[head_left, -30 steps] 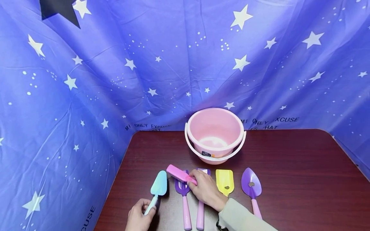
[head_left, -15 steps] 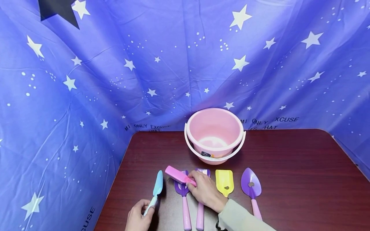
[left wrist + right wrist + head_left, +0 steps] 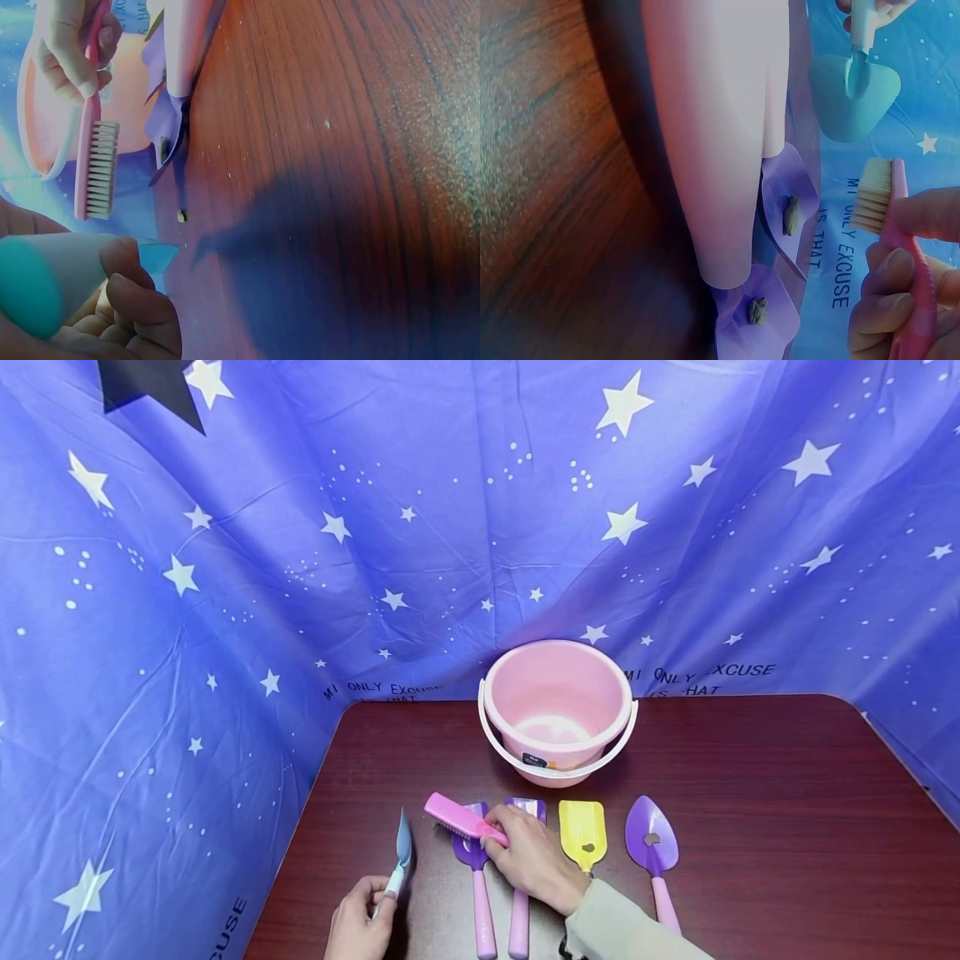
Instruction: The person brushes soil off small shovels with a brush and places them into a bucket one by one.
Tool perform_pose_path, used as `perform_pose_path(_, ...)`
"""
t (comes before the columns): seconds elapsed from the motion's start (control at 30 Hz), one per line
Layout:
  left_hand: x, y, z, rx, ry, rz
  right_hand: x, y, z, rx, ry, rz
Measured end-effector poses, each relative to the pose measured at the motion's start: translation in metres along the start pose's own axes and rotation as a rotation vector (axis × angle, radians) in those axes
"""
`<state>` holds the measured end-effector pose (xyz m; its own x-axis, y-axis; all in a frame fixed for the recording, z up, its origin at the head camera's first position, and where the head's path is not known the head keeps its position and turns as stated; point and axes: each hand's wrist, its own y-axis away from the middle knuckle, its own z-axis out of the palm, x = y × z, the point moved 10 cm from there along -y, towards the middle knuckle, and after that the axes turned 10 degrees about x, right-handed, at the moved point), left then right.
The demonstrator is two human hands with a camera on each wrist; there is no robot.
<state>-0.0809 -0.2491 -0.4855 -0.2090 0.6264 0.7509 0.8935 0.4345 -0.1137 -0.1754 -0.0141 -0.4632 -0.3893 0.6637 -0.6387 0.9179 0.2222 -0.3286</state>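
My left hand (image 3: 360, 918) holds a small turquoise trowel (image 3: 403, 839) by its pale handle, its blade raised off the table and nearly edge-on in the head view. In my right hand (image 3: 536, 856) is a pink brush (image 3: 453, 816), pinched by the handle, with its pale bristles (image 3: 103, 169) visible in the left wrist view. The brush hangs above a purple slotted spatula-shaped shovel (image 3: 471, 853). A second purple shovel (image 3: 519, 922) lies beside it, partly hidden by my right hand. Small greenish-brown lumps (image 3: 757, 310) sit on the purple blades in the right wrist view.
Behind the tools stands a pink bucket (image 3: 491, 710) with its white handle lowered to the front. A yellow shovel (image 3: 581, 827) and a purple pointed trowel (image 3: 645, 818) lie to the right, each bearing a brown lump. A star-patterned blue curtain (image 3: 450, 560) borders the brown table (image 3: 750, 810).
My left hand has rotated the turquoise trowel from face-on to nearly edge-on, its tip shifting left. The brush has drifted slightly left in my right hand.
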Motion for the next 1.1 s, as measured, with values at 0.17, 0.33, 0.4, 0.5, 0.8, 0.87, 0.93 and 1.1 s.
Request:
perform_pose_path(0.17,0.003,0.000,0.000,-0.002,-0.003,0.015,0.001,0.001,0.002,-0.006,0.004,0.006)
perform_pose_path(0.33,0.002,0.001,0.001,0.010,0.001,0.006,0.000,0.003,0.003,-0.006,0.002,0.007)
perform_pose_path(0.4,0.002,0.002,0.002,0.007,0.002,0.000,-0.001,0.003,0.003,-0.003,-0.006,0.002)
perform_pose_path(0.5,0.002,0.002,0.002,0.004,0.008,0.004,-0.004,0.003,0.003,-0.002,-0.029,-0.006)
perform_pose_path(0.8,0.004,0.001,0.001,0.007,0.013,-0.001,-0.013,0.005,0.005,-0.013,-0.086,-0.042)
perform_pose_path(0.87,0.004,0.001,0.000,0.017,0.019,0.001,-0.015,0.005,0.005,-0.010,-0.093,-0.051)
perform_pose_path(0.93,0.004,0.000,0.000,0.024,0.026,0.006,-0.016,0.006,0.006,-0.008,-0.099,-0.060)
perform_pose_path(1.1,0.006,0.000,-0.001,0.036,0.036,0.025,-0.020,0.007,0.007,-0.010,-0.100,-0.070)
